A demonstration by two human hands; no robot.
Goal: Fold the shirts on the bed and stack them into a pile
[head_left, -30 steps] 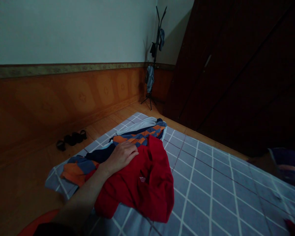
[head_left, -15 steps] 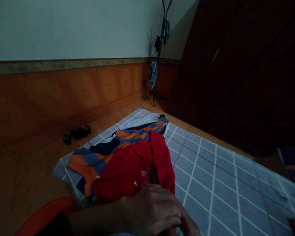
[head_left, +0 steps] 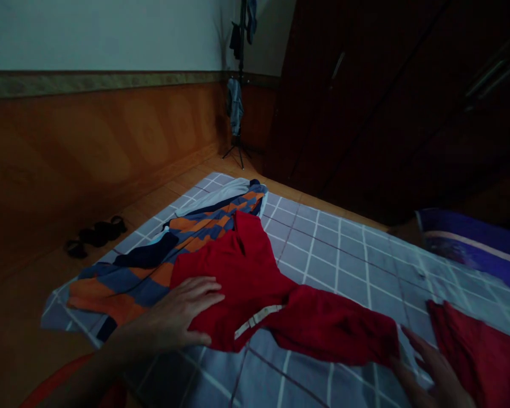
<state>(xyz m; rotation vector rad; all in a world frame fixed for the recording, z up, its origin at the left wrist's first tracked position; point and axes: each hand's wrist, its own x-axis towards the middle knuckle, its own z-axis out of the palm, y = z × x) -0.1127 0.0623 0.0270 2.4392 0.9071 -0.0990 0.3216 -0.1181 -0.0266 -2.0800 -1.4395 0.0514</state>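
The red long-sleeved shirt (head_left: 255,272) lies on the checked sheet (head_left: 348,260), sleeve (head_left: 331,326) outstretched to our right hand (head_left: 437,374), whose grip is parted at the cuff (head_left: 391,340), no pinch visible. Our left hand (head_left: 185,311) spreads flat, presumably steadying the shirt; beyond lies an orange-and-blue diamond-patterned garment (head_left: 127,280).

Red shirt (head_left: 238,277) trimmed with white, orange-and-blue checked garment (head_left: 208,226), grey-blue sheet (head_left: 344,258) that we see gridded in white and a darker tone, red cloth (head_left: 484,351), pale-striped violet-blue blanket (head_left: 484,226), orange wainscot (head_left: 153,124), pale bluish wall (head_left: 102,34), dark brown wardrobe (head_left: 365,141)
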